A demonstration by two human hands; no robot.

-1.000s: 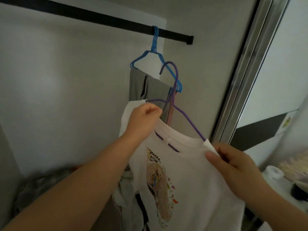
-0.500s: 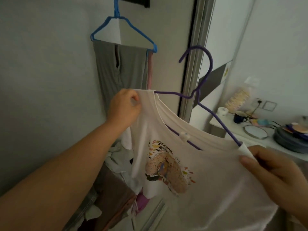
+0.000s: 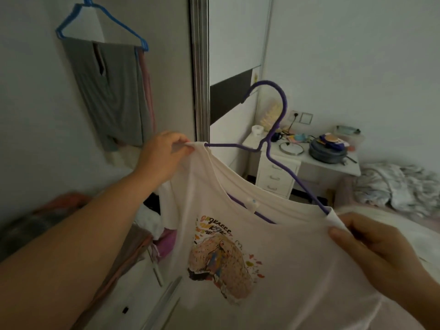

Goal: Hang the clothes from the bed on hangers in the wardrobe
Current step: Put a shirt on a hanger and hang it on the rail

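Note:
A white T-shirt (image 3: pixel 273 258) with a colourful print sits on a purple hanger (image 3: pixel 277 129), whose hook points up and left in mid-air. My left hand (image 3: pixel 164 154) pinches the shirt's left shoulder over the hanger's end. My right hand (image 3: pixel 376 251) grips the right shoulder over the other end. At the upper left, inside the wardrobe, a blue hanger (image 3: pixel 102 22) carries grey trousers (image 3: pixel 109 91). More clothes (image 3: pixel 400 189) lie crumpled on the bed at the right.
The wardrobe's metal door frame (image 3: pixel 200 67) stands just behind the shirt. A white drawer unit (image 3: pixel 278 172) with dishes and a dark pan (image 3: pixel 327 151) is against the far wall. Clothes are piled on the wardrobe floor (image 3: pixel 147 225) at lower left.
The view has swung right and down, away from the wardrobe rail toward the room. The shirt on its purple hanger has come away from the rail and sits lower, both hands still holding it.

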